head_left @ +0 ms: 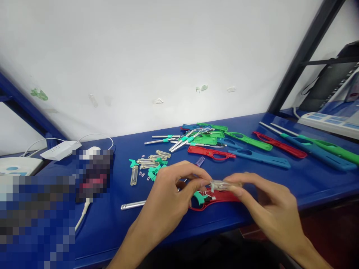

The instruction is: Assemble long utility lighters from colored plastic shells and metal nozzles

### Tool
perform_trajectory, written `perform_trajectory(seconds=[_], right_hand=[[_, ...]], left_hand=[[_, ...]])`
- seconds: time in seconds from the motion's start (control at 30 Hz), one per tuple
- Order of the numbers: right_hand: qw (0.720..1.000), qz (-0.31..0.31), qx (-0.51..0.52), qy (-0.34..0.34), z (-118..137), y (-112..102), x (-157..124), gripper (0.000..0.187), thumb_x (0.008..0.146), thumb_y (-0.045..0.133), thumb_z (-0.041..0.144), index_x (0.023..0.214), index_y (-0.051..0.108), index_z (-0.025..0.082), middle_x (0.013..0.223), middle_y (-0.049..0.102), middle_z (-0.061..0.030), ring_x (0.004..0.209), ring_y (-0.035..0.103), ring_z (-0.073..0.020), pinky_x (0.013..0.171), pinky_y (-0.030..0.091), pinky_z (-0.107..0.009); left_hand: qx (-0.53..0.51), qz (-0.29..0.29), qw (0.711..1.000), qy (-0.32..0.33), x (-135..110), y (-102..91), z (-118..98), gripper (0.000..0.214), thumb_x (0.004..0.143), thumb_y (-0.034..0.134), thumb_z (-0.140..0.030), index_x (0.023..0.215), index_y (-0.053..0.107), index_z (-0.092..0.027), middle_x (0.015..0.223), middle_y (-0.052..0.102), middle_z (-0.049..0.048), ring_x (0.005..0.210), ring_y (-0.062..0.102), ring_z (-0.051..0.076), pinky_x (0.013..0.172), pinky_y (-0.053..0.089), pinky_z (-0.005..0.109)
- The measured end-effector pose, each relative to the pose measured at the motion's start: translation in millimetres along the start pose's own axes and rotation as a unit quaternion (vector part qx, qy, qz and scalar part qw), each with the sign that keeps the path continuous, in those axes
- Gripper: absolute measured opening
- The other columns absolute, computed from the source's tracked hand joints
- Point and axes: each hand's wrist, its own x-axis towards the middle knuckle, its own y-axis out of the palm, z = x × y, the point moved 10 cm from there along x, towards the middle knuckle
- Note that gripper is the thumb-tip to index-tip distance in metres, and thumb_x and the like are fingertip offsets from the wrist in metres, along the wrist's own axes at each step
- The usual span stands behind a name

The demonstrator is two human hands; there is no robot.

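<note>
My left hand (171,194) and my right hand (262,198) meet near the front edge of a blue table (112,224). Both pinch a small clear plastic tube (221,184) held just above a red lighter shell (217,198) that lies on the table. A teal trigger piece (199,197) and thin white wires sit in the shell's left end. A metal rod (133,205) sticks out to the left from behind my left hand.
Small clear tubes, metal parts and teal pieces (150,164) lie scattered left of centre. Red, green and blue lighter shells (238,145) and metal rods are spread at the back. A white adapter (60,150) with cable sits at left, a power strip (328,122) at right.
</note>
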Motion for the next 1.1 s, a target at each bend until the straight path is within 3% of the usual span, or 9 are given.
perform_trajectory(seconds=[0.37,0.57,0.83,0.97,1.1], right_hand=[[1.000,-0.009,0.007,-0.001,0.7,-1.8,0.4,0.008,0.097,0.072,0.028,0.098,0.077,0.034,0.091,0.081,0.0071,0.081,0.075,-0.0152,0.077,0.058,-0.023],[1.000,-0.002,0.008,-0.007,3.0,-0.2,-0.4,0.008,0.097,0.073,0.028,0.099,0.077,0.035,0.091,0.081,0.0077,0.080,0.075,-0.0149,0.074,0.058,-0.023],[1.000,-0.009,0.020,0.014,-2.9,-4.0,1.5,0.009,0.097,0.073,0.032,0.094,0.080,0.037,0.088,0.082,0.0085,0.078,0.076,-0.0140,0.074,0.059,-0.020],[1.000,-0.011,0.005,0.014,-5.4,-6.7,1.1,0.017,0.098,0.071,0.029,0.103,0.082,0.041,0.094,0.084,0.0090,0.077,0.076,-0.0143,0.076,0.059,-0.021],[1.000,0.006,0.009,-0.003,-2.0,-3.7,2.0,0.020,0.101,0.066,0.026,0.104,0.081,0.039,0.096,0.082,0.0072,0.082,0.076,-0.0154,0.073,0.058,-0.022]], left_hand=[[0.078,-0.019,0.992,0.095,-3.3,-8.3,-16.4,0.027,0.099,0.061,-0.006,0.091,0.076,-0.026,0.094,0.078,-0.0057,0.084,0.069,0.011,0.070,0.051,0.021],[0.078,0.015,0.992,0.103,-4.7,-0.8,-16.9,0.026,0.100,0.062,-0.005,0.091,0.075,-0.026,0.095,0.076,-0.0076,0.084,0.068,0.009,0.080,0.051,0.020],[0.093,0.035,0.988,0.119,-7.3,6.6,-18.0,0.026,0.100,0.061,-0.005,0.098,0.071,-0.029,0.094,0.073,-0.0090,0.084,0.067,0.009,0.080,0.050,0.020],[0.066,0.022,0.993,0.099,-7.2,10.7,-14.6,0.030,0.097,0.062,-0.003,0.105,0.060,-0.031,0.092,0.069,-0.0107,0.080,0.066,0.008,0.071,0.049,0.019],[0.053,0.020,0.994,0.098,-9.2,14.3,-15.8,0.030,0.096,0.061,-0.001,0.097,0.051,-0.030,0.086,0.064,-0.0107,0.074,0.064,0.009,0.069,0.048,0.022]])
